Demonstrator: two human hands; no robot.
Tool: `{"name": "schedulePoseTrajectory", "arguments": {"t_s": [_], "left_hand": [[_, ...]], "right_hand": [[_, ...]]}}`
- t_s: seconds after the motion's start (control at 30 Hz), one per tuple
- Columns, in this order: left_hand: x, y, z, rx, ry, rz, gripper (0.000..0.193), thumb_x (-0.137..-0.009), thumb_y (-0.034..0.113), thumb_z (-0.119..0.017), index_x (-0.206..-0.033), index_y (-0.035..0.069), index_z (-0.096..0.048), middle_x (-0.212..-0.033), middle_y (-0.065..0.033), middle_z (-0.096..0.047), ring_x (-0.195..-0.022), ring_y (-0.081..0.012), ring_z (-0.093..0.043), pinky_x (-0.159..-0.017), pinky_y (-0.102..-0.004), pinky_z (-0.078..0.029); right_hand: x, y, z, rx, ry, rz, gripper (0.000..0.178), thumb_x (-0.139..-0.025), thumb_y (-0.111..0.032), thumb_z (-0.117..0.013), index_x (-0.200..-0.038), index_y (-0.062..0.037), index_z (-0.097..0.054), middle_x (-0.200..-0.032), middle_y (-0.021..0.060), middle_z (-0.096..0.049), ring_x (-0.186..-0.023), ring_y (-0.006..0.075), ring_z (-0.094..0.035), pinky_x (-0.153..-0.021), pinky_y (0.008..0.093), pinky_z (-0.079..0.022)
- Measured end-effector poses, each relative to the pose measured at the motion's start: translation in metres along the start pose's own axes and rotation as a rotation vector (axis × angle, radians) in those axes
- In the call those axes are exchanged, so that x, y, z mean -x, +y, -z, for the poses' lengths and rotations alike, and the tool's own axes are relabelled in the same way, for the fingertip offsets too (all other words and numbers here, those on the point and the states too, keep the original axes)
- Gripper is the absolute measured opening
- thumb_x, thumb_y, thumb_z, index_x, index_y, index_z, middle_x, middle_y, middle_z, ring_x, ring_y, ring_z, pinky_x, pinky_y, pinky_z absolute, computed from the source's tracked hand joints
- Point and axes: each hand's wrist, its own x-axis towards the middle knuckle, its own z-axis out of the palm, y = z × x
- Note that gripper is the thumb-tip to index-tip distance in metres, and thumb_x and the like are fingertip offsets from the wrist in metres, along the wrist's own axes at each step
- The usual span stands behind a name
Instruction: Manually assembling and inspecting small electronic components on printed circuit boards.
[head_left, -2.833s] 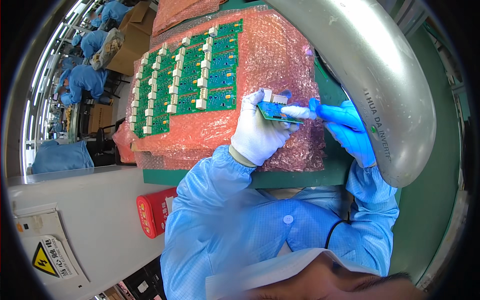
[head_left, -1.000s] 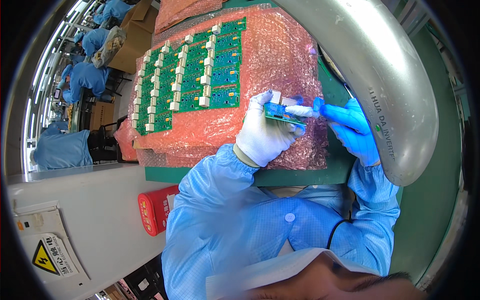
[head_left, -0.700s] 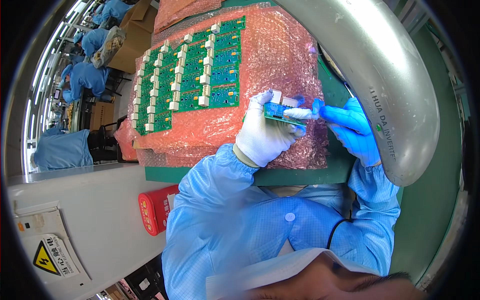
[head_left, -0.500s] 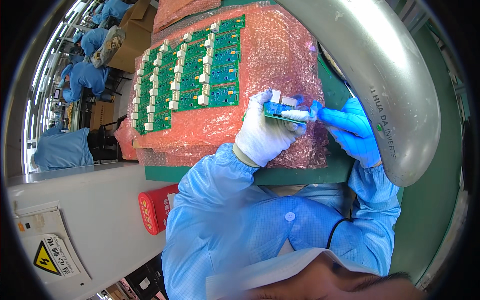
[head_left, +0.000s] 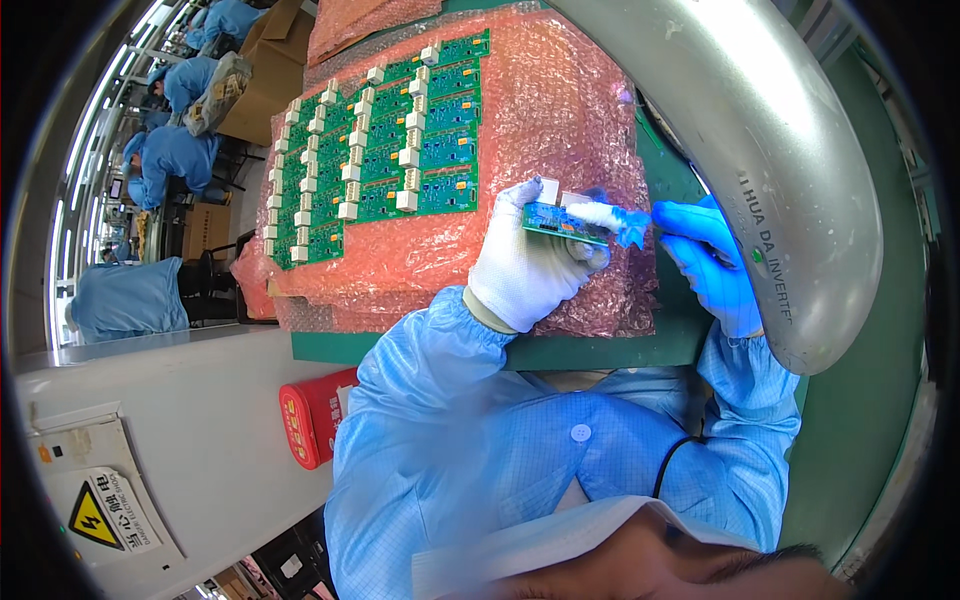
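Observation:
My left hand [head_left: 530, 262], in a white knit glove, grips a small green circuit board [head_left: 562, 225] with white connectors on its upper edge. A white, finger-shaped part of that glove lies over the board. At its tip is a crumpled bluish scrap [head_left: 631, 229]; whether it is loose glove or a separate piece, I cannot tell. Just to the right, my right hand [head_left: 708, 258] wears a glove that looks blue. Its visible fingertips are apart and stand close to the scrap without visibly holding anything. The lamp-like housing covers part of this hand.
Rows of green boards [head_left: 448, 148] lie on pink bubble wrap [head_left: 545, 110] over a green tabletop. A big grey housing [head_left: 790, 180] hangs at the right. A red tin [head_left: 312, 418] stands left of my body. Cartons [head_left: 262, 85] and co-workers in blue are farther left.
My right fingers have drawn back a little to the right, away from the bluish scrap. The white glove part has shifted up across the board, which tilts slightly differently.

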Motion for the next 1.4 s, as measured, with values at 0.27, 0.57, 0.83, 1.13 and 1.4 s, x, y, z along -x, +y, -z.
{"name": "schedulePoseTrajectory", "arguments": {"t_s": [0.27,0.57,0.83,1.13,1.4], "left_hand": [[-0.001,0.001,0.002,0.220,-0.136,0.086,0.038,-0.098,0.040,-0.040,-0.090,0.006,-0.056,-0.087,-0.0120,-0.062,-0.083,-0.0290,-0.060,-0.071,-0.0420,-0.048],[-0.002,-0.001,-0.004,0.077,0.059,0.054,0.027,-0.098,0.040,-0.043,-0.093,0.015,-0.051,-0.093,-0.0066,-0.055,-0.086,-0.0297,-0.061,-0.069,-0.0435,-0.047],[-0.006,0.003,0.009,-0.144,-0.090,-0.053,0.047,-0.098,0.042,-0.040,-0.118,0.002,-0.053,-0.113,-0.0202,-0.064,-0.108,-0.0323,-0.058,-0.097,-0.0469,-0.043],[0.004,-0.001,-0.017,0.080,0.018,0.027,0.037,-0.098,0.043,-0.038,-0.095,0.009,-0.052,-0.086,-0.0146,-0.061,-0.088,-0.0413,-0.065,-0.078,-0.0552,-0.050],[-0.002,-0.004,-0.005,0.126,0.005,0.075,0.037,-0.097,0.043,-0.039,-0.098,0.008,-0.051,-0.087,-0.0163,-0.061,-0.088,-0.0423,-0.065,-0.083,-0.0579,-0.050]], "right_hand": [[-0.004,-0.005,0.000,0.178,-0.109,0.230,0.030,-0.080,0.006,-0.069,-0.108,-0.0049,-0.069,-0.076,0.0061,-0.060,-0.061,0.0133,-0.054,-0.052,0.0272,-0.041],[0.001,-0.002,-0.001,0.018,-0.011,0.192,0.031,-0.081,0.005,-0.068,-0.110,-0.0044,-0.069,-0.069,0.0051,-0.057,-0.057,0.0140,-0.053,-0.051,0.0281,-0.040],[0.001,-0.012,0.004,0.062,-0.054,0.129,0.030,-0.080,0.004,-0.069,-0.109,-0.0040,-0.070,-0.070,0.0055,-0.058,-0.057,0.0141,-0.052,-0.051,0.0289,-0.039],[-0.013,-0.018,-0.007,0.300,-0.129,0.461,0.026,-0.079,0.004,-0.070,-0.105,-0.0036,-0.070,-0.070,0.0051,-0.056,-0.060,0.0154,-0.050,-0.052,0.0300,-0.037],[-0.012,-0.015,-0.007,0.296,-0.123,0.446,0.026,-0.080,0.003,-0.070,-0.106,-0.0048,-0.070,-0.070,0.0048,-0.056,-0.060,0.0157,-0.051,-0.053,0.0303,-0.037]]}}
